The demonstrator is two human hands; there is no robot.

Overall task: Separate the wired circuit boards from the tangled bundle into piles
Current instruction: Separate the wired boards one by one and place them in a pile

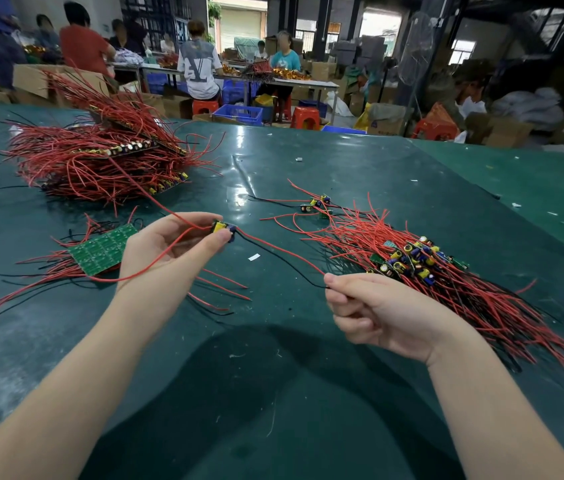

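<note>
At the far left of the green table [273,174] we saw the big bundle [100,161] of red-wired boards heaped high. Nearer us lay a green panel [102,249] with red and black wires fanning out beneath it. Just right of that, our left hand [173,247] was raised palm-up, thumb and fingertips pinching a small board [222,228] with a yellow part. Its red wires looped across the palm, and its red and black leads [273,252] ran rightward to our right hand [377,313], whose curled fingers pinched their ends. A few loose boards [317,204] lay beyond, and a sorted pile [422,268] of boards spread at the right.
</note>
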